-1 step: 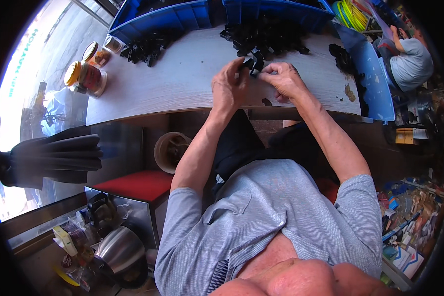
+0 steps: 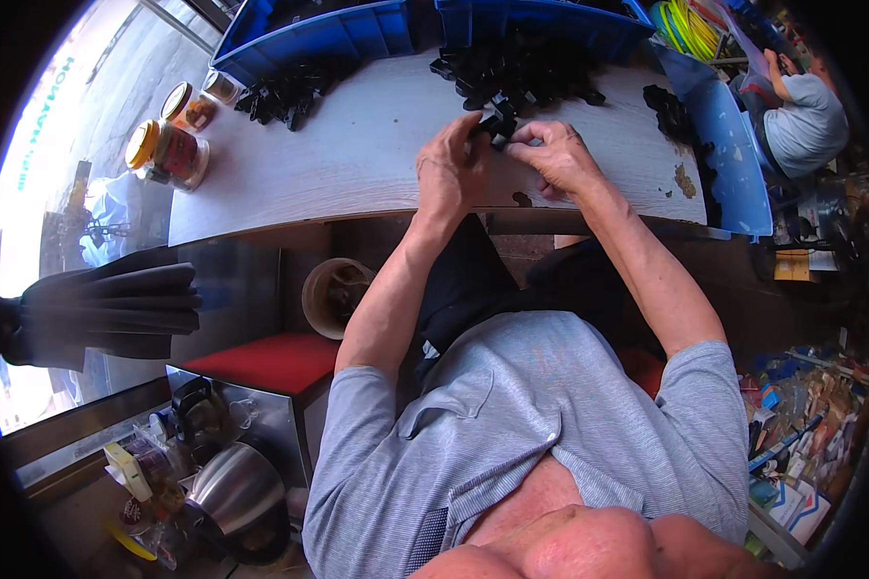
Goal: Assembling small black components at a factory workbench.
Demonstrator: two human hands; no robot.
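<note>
Black part (image 2: 497,126) — turned slightly in left hand (image 2: 451,161)

A big, bright glass window (image 2: 48,222) on the left lets in white light. Near it stand a pale wood-grain table (image 2: 299,174) and a low, red-topped silver cabinet (image 2: 261,365).
</note>
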